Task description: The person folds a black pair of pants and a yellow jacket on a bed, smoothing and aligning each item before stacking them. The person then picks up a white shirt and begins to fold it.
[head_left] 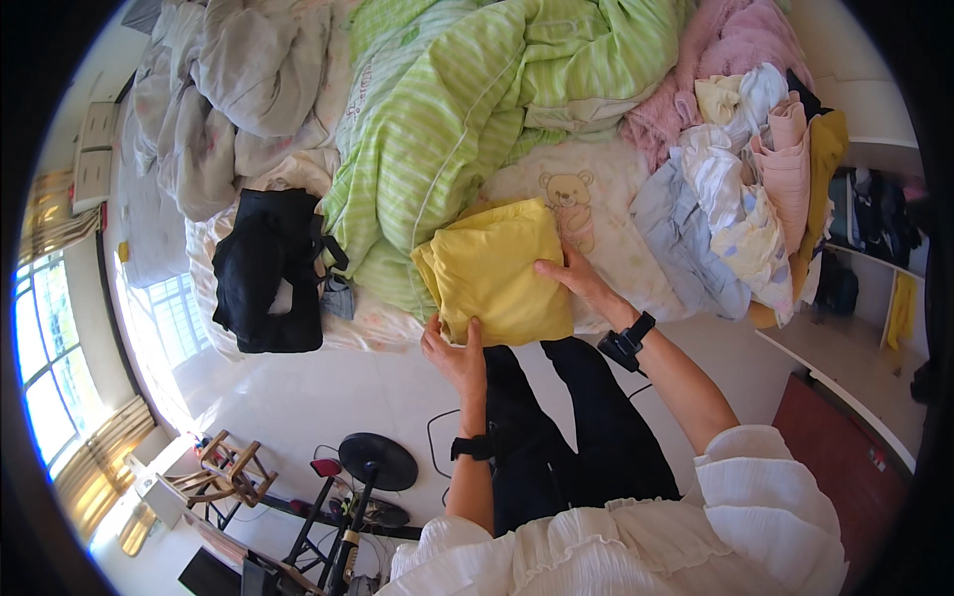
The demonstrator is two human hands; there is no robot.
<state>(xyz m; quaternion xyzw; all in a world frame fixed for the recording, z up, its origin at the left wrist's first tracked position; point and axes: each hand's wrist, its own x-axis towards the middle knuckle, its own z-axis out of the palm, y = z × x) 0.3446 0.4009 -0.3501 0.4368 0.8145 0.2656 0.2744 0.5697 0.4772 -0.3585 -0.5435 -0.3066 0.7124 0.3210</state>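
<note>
A folded yellow cloth [505,273], perhaps a garment, lies at the near edge of the bed [606,184] in front of me. Its exact kind cannot be made out in the folds. My left hand [457,360] pinches its near left corner, thumb on top and the other fingers partly hidden beside and below it. On the cloth's right edge, my right hand [581,278] is closed with the thumb resting on top. Some of that hand's fingers are out of sight under the fabric.
Left of the cloth lies a folded black garment [260,268]. A green striped quilt [437,129] is bunched behind. To the right is a heap of clothes [740,189]; beyond it stand open shelves [865,253]. Wooden stool [234,472] and exercise bike [373,467] are behind left.
</note>
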